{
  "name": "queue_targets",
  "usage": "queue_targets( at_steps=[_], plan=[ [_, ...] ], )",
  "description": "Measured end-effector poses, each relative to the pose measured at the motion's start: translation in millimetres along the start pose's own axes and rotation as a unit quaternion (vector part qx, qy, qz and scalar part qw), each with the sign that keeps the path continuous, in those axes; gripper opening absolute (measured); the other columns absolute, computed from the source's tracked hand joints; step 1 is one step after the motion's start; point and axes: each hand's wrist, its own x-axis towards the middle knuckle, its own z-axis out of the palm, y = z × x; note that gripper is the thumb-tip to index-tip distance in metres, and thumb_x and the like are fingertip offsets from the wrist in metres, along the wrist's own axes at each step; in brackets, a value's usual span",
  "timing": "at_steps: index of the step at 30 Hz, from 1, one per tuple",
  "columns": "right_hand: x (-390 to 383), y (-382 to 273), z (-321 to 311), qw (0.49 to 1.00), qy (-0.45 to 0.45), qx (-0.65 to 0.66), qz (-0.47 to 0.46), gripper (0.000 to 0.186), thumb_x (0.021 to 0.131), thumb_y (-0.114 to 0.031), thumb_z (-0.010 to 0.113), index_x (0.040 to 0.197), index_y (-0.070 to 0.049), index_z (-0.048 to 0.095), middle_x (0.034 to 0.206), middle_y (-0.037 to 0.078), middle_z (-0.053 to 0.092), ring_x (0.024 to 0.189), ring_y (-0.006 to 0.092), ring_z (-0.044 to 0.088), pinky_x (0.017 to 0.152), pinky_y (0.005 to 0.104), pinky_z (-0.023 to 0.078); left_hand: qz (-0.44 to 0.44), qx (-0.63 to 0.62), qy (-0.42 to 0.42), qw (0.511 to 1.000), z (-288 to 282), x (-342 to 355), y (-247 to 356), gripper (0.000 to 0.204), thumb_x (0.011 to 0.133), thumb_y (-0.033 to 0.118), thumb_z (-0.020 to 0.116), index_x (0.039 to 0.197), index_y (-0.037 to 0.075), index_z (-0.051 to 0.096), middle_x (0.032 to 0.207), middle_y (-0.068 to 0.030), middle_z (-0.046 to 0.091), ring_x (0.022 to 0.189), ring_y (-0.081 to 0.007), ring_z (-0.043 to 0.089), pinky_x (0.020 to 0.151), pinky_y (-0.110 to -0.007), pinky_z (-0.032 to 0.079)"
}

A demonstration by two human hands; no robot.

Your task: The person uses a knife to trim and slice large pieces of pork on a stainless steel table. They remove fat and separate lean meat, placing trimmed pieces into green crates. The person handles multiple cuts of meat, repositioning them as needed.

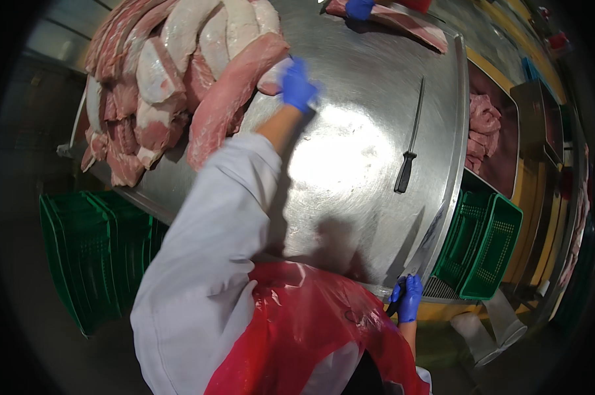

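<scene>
My left hand (pixel 298 85), in a blue glove, reaches across the steel table to the meat pile. It is at the pale end of a cut of meat (pixel 270 78), and its fingers are smeared by motion, so the grip is unclear. Beside it lies a long pink loin (pixel 235 99) on top of the heap. My right hand (pixel 410 297), also gloved in blue, is closed round the dark handle of a knife at the table's near right edge. The knife's blade (pixel 430 236) points away from me along the rim.
A sharpening steel (pixel 413 141) with a black handle lies on the steel table (pixel 370 224). At the far edge, another person's gloved hand (pixel 360 9) touches a meat strip (pixel 409 27). Green crates (pixel 485 247) flank the table; meat pieces fill a bin (pixel 508 171) on the right.
</scene>
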Motion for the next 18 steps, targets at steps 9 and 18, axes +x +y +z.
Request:
queue_targets(
  at_steps=[9, 18],
  plan=[
    [12.6, 5.3, 27.9, 1.000, 0.014, -0.013, -0.012, 0.015, 0.108, -0.024, 0.052, 0.104, -0.009, 0.053, 0.070, 0.007, 0.056, 0.045, 0.0177, 0.051, 0.041, 0.0329, 0.047, -0.121, 0.268, -0.050, 0.955, -142.7, 98.5, -142.0, 0.082, 0.057, 0.052, 0.093, 0.109, -0.008, 0.072, 0.112, -0.0268, 0.073, 0.107, -0.0351, 0.072, 0.091, -0.041, 0.058],
    [8.4, 1.3, 32.2, 0.997, -0.017, -0.005, -0.072, 0.021, 0.109, -0.026, 0.052, 0.112, -0.005, 0.056, 0.067, 0.007, 0.056, 0.045, 0.0172, 0.052, 0.042, 0.0313, 0.047, 0.005, -0.068, -0.061, 0.996, -145.5, -23.5, -65.2, 0.066, 0.062, 0.026, 0.089, 0.116, -0.007, 0.069, 0.106, -0.0191, 0.074, 0.097, -0.0267, 0.071, 0.089, -0.038, 0.056]
  ],
)
